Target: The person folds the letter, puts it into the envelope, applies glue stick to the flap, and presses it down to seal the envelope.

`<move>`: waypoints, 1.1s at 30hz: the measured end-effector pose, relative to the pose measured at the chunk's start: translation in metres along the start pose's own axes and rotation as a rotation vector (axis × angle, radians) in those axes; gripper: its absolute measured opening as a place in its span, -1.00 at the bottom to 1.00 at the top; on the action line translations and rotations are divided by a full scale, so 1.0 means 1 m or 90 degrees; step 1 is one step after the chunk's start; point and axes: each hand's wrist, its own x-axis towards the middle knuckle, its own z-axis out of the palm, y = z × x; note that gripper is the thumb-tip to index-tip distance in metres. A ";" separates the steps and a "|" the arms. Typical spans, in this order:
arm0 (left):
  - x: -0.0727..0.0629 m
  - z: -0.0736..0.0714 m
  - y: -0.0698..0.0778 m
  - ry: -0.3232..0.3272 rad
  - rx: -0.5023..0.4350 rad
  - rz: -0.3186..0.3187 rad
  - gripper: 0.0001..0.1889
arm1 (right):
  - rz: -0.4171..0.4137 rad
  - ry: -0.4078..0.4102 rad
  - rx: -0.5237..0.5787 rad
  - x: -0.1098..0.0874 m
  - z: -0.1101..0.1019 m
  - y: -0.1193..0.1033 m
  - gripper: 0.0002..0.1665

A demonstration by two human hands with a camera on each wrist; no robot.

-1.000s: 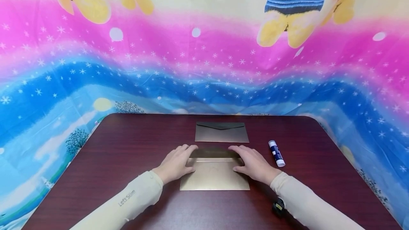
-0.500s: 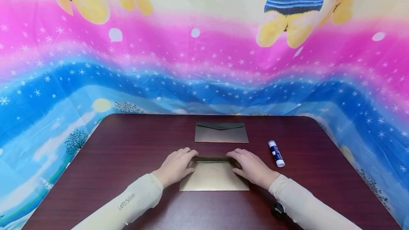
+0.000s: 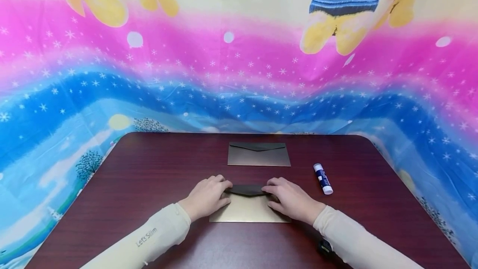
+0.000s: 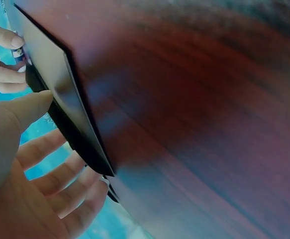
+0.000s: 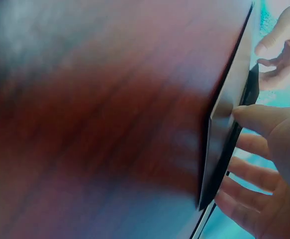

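Observation:
A gold envelope [image 3: 250, 211] lies on the dark wood table, its dark flap [image 3: 248, 190] folded toward the person over the upper part. At the envelope's left side the left hand [image 3: 207, 195] holds it, thumb on the front face and fingers behind the flap's fold. The right hand [image 3: 295, 198] does the same on the opposite side. From the left wrist view, the left thumb [image 4: 38, 103] touches the envelope face [image 4: 48, 57] while the other fingers spread behind it. In the right wrist view the right thumb [image 5: 251, 117] presses near the flap edge.
Farther back lies a second envelope [image 3: 258, 157], its pointed flap down. A white and blue glue stick [image 3: 323, 179] rests to the right of it. A patterned cloth [image 3: 224, 78] hangs behind the table [image 3: 157, 157].
The envelope's flap, standing up behind the body a second ago, has swung forward and down toward the person. Both hands have shifted slightly inward with it. The second envelope and glue stick stay put.

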 end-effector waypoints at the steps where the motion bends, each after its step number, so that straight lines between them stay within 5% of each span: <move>1: 0.000 0.000 0.000 -0.003 0.006 0.000 -0.63 | -0.005 0.000 0.001 0.000 0.000 -0.001 -0.59; 21: -0.001 -0.001 0.021 -0.020 0.058 0.020 -0.53 | -0.064 -0.046 -0.042 0.003 0.001 -0.016 -0.42; 33: 0.005 0.009 0.056 -0.161 0.052 0.087 -0.28 | -0.080 -0.031 -0.072 0.000 0.003 -0.017 -0.39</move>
